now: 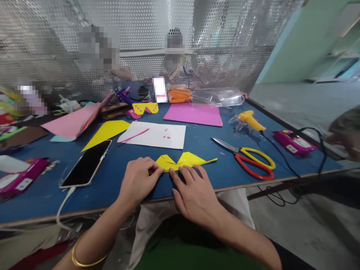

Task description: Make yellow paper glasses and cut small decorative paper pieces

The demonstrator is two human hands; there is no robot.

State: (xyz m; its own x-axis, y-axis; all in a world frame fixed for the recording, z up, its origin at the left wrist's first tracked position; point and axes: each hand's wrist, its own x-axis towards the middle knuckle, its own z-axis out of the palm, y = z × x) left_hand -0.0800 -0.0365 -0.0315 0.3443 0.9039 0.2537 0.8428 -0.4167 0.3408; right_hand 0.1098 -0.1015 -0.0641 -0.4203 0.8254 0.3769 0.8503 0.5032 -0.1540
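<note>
Your left hand (138,179) and right hand (194,192) press flat, fingers grasping nothing, on a folded yellow paper (182,161) lying on the blue table (118,176) near red-and-yellow scissors (250,159).

Both forearms reach in from the near edge, the left hand (139,179) curled knuckles-up, the right hand (194,195) flat with fingers (184,173) spread forward.

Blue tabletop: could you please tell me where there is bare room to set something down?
Bare blue tabletop lies between the white paper sheet and the red-and-yellow scissors, and between the black phone and the left hand. The far edge, around the pink sheet, is crowded.
</note>
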